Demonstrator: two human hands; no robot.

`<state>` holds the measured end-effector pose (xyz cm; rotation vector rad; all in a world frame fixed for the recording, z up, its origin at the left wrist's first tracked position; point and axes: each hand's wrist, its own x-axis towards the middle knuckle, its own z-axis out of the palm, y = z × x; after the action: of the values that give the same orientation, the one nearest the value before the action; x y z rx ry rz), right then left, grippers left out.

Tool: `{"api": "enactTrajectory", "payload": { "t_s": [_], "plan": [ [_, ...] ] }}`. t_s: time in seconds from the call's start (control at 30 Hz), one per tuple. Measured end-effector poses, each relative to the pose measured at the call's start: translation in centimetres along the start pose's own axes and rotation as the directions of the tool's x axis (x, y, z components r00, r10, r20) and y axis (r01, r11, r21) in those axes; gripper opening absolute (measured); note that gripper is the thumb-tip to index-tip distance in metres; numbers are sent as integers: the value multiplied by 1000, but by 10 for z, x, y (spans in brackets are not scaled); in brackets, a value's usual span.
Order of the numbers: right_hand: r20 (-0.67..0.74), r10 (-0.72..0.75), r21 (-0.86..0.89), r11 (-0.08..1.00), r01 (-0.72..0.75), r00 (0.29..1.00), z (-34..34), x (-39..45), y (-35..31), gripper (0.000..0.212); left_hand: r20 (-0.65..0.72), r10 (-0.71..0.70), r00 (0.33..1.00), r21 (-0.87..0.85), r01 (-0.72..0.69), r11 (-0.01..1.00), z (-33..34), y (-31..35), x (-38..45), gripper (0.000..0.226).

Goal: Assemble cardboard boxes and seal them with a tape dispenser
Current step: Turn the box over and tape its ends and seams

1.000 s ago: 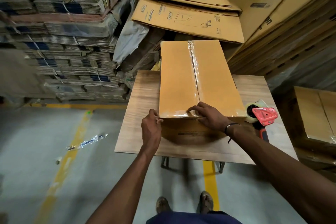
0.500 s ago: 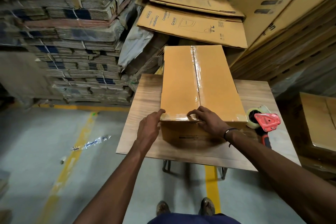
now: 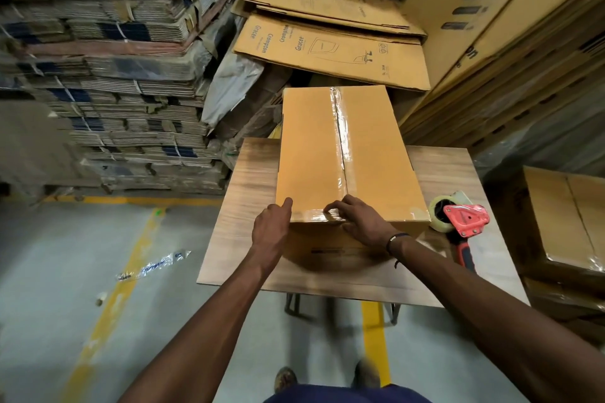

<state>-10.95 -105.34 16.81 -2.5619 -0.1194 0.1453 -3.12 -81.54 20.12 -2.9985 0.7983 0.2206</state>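
A closed cardboard box (image 3: 373, 154) lies lengthwise on the small wooden table (image 3: 248, 193). Clear tape (image 3: 340, 137) runs down its centre seam and across its near top edge. My left hand (image 3: 271, 229) rests against the box's near left corner, with one finger stretched up onto the top edge. My right hand (image 3: 357, 222) presses bent fingertips on the tape at the middle of the near edge. The red tape dispenser (image 3: 465, 222) lies on the table to the right of the box, held by neither hand.
Flat printed cartons (image 3: 327, 52) lie behind the table. Bundled cardboard stacks (image 3: 108, 75) fill the left, and large cartons (image 3: 510, 42) lean at the right. A taped box (image 3: 563, 219) stands at the far right. A plastic scrap (image 3: 154, 267) lies on the floor.
My left hand has shifted from a thumb on the corner to lying against the corner with a finger stretched up. My right hand has stayed at the near edge with its fingers more bent.
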Motion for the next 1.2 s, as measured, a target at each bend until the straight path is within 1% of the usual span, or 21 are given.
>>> {"api": "enactTrajectory", "payload": {
  "t_s": [0.1, 0.13, 0.2, 0.23, 0.27, 0.3, 0.37, 0.4, 0.47, 0.57, 0.63, 0.67, 0.73, 0.8, 0.9, 1.0, 1.2],
  "plan": [
    [2, -5, -12, 1000, 5, 1000, -1, -2, -2, 55, 12, -15, 1000, 41, 14, 999, 0, 3, 2, 46],
    [-4, -5, -30, 1000, 5, 1000, -2, -7, 0, 56, 35, -46, 998, 23, 45, 999, -1, 7, 2, 53],
    [-20, -10, -57, 998, 9, 1000, -4, -22, 7, 57, 111, -147, 983, 23, 145, 989, -2, 16, 4, 76],
    [-30, -10, -78, 997, 8, 1000, -6, -33, 14, 59, 126, -174, 977, 39, 171, 985, 0, 23, 5, 86],
    [-35, -14, -106, 994, 10, 999, -10, -43, 22, 61, 118, -167, 979, 41, 163, 986, 2, 30, 6, 92],
    [-42, -6, -132, 991, 0, 999, -16, -57, 32, 61, 101, -106, 989, 19, 105, 994, 5, 38, 8, 94],
    [-74, 55, -144, 987, -65, 996, -33, -80, 51, 60, 59, 97, 994, -69, -93, 993, 9, 52, 13, 91],
    [-102, 110, -129, 984, -122, 989, -43, -93, 61, 61, 48, 204, 978, -110, -197, 974, 11, 61, 15, 89],
    [-162, 235, -79, 965, -250, 958, -61, -112, 78, 67, 42, 358, 933, -169, -346, 923, 13, 78, 21, 88],
    [-251, 406, 6, 908, -419, 878, -74, -130, 93, 73, 59, 466, 883, -223, -444, 868, 22, 103, 25, 89],
    [-235, 472, 88, 881, -466, 849, -75, -134, 96, 71, 88, 474, 876, -241, -443, 863, 30, 114, 26, 89],
    [-204, 478, 109, 878, -465, 855, -73, -133, 95, 69, 93, 462, 882, -238, -431, 870, 34, 117, 26, 89],
    [-171, 446, 96, 895, -435, 879, -68, -130, 92, 66, 69, 438, 896, -221, -414, 883, 41, 121, 25, 89],
    [-181, 399, 35, 916, -400, 899, -65, -125, 90, 62, 52, 435, 899, -202, -417, 886, 44, 120, 25, 89],
    [-159, 363, -66, 924, -377, 918, -67, -120, 92, 55, 72, 441, 895, -221, -417, 882, 42, 118, 27, 91],
    [-117, 358, -138, 918, -372, 926, -72, -115, 97, 50, 66, 433, 899, -223, -409, 885, 42, 119, 26, 92],
    [-25, 358, -242, 904, -353, 934, -84, -102, 105, 42, 75, 402, 912, -176, -385, 906, 45, 125, 26, 91]
  ]
}}
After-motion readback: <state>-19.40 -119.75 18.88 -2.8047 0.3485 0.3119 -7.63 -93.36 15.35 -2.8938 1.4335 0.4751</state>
